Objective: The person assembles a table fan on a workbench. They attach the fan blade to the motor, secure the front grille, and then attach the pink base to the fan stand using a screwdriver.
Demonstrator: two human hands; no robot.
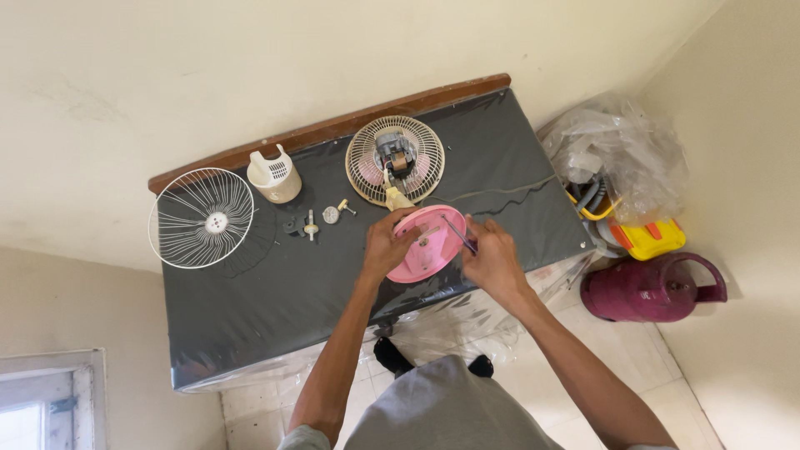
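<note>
Both hands work at the near right part of the dark tabletop [275, 308], over a round pink fan base [427, 242] that is tilted up on its edge. The left hand [387, 246] curls around the base's left rim, fingers closed on it. The right hand [493, 260] pinches a thin screwdriver [458, 234], its shaft slanting across the pink face (where the tip ends is too small to tell).

Just beyond the base lies the fan's rear grille with motor [395, 160], joined to the base by a cream neck. Farther left stand a cream motor cover [273, 175] and a white wire front grille [202, 218], which hangs over the tabletop's left edge. Between them and the hands lie a few small loose parts [321, 218]. On the floor to the right sit a maroon jug [650, 287], a yellow container [648, 239] and crumpled clear plastic [617, 158].
</note>
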